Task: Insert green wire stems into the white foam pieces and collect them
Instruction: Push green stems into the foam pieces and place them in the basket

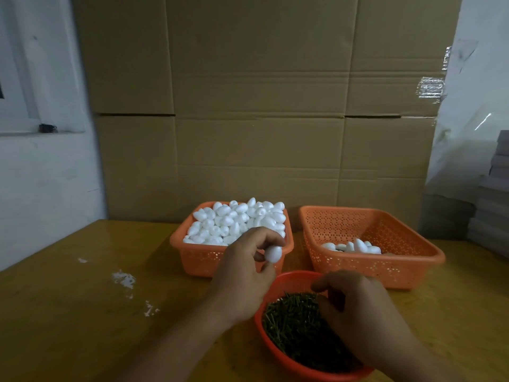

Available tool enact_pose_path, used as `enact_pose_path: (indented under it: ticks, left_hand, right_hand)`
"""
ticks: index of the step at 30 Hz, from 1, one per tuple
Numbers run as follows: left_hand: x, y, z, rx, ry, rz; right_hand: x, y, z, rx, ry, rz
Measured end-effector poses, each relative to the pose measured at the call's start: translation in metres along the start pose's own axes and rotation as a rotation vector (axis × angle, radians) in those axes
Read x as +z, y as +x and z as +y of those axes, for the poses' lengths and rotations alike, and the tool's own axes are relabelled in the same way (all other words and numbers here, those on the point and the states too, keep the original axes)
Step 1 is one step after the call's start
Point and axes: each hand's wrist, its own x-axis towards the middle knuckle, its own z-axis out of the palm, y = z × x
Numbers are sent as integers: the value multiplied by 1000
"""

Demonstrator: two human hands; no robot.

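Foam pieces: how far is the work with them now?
Done: only a few pieces lie in the right basket. In hand: the left hand pinches one foam piece; the right hand reaches into the green stems. Left: the left basket is heaped, so most remains.

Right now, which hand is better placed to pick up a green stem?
The right hand: it's over the green stems in the round bowl, while the left hand already holds a foam piece.
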Motion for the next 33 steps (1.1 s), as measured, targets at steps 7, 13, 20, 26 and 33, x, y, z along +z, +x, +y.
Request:
enact_pose_path:
  ticks: [7, 13, 20, 26, 33]
  left_hand:
    - [1, -17, -1, -15, -123, -149]
    - [7, -21, 2, -56, -183, -218]
    - [7, -22, 3, -191, -448, -292]
    - [6, -20, 8, -202, -505, -248]
    - [6, -19, 5, -189, -502, -234]
  right_hand:
    - [-1, 1, -1, 1, -95, -231]
    - [-3, 2, -9, 60, -247, -464]
    - [6, 6, -14, 64, -315, -511]
    - [8, 5, -15, 74, -312, -444]
    - [10, 3, -12, 98, -216, -326]
